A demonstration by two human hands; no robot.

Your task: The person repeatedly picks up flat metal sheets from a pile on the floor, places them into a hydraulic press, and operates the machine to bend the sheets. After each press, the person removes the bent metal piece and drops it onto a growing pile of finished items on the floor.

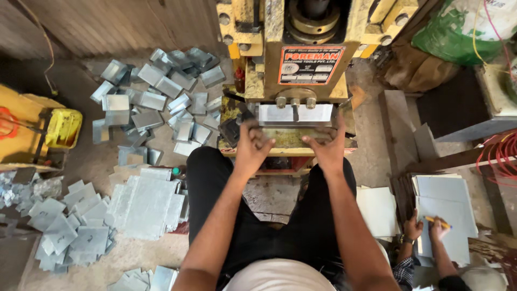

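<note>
The yellow press machine (301, 59) fills the top middle of the view, and everything else sits around it. On the floor to its left lies a loose heap of bent metal pieces (161, 91), and lower left of the press a stack of flat metal sheets (148, 205) with more cut blanks beside it. At the foot of the press, on its worn bed, rests the metal sheet piece (295, 114), a pale, thin, bright strip set just under the ram. It looks stiff and light, likely smooth with sharp cut edges, so it is best taken by its two short ends. The left hand (253, 143) sits at the strip's left end, fingers curled and pressed together near the edge. The right hand (327, 145) mirrors it, fingers bent at the right end. Whether either actually pinches the strip I cannot tell. Lower right of the press, another person's hands (425, 229) hold a yellow pen over white sheets (447, 210).
</note>
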